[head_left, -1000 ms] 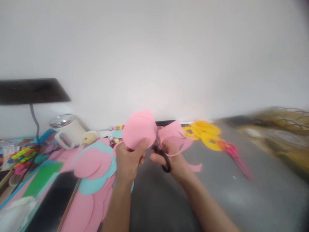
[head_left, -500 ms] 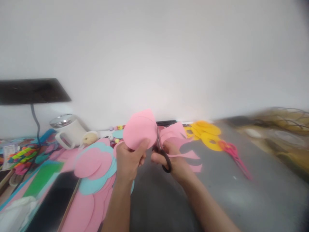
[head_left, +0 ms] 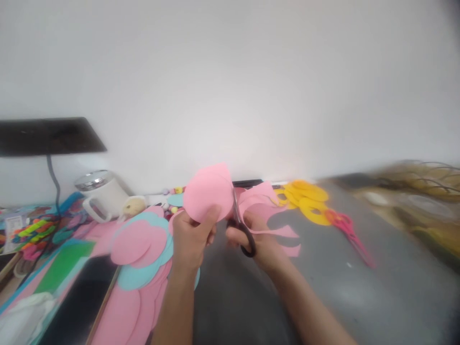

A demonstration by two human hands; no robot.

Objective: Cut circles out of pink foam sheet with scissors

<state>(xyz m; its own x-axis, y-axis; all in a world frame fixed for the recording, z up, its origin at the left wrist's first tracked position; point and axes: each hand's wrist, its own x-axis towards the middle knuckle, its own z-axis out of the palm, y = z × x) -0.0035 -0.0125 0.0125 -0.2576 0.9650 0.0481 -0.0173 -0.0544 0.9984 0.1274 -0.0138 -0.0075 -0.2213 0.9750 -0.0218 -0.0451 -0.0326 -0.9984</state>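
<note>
My left hand [head_left: 196, 235] pinches the lower edge of a pink paper piece [head_left: 206, 194], thumb on its near face. The piece is mostly round, with an angular corner sticking out at the top and a curved line near it. In my right hand [head_left: 255, 237] is a pair of black-handled scissors [head_left: 247, 238], fingers in the loops. Their blades point up along the paper's right edge; how far they are apart is hard to see. Pink paper scraps [head_left: 268, 211] lie just behind and right of my right hand.
On the left are stacked pink and blue paper circles [head_left: 140, 239], a dark flat panel [head_left: 79, 302] and a white mug [head_left: 104, 196]. Yellow paper rings [head_left: 305, 196] and pink scissors [head_left: 350, 235] lie on the grey table [head_left: 323, 297] at right. A white wall [head_left: 230, 86] stands behind.
Almost nothing differs. The scissors' handles and my right thumb have shifted very slightly; the pink paper stays at the same place in my left hand.
</note>
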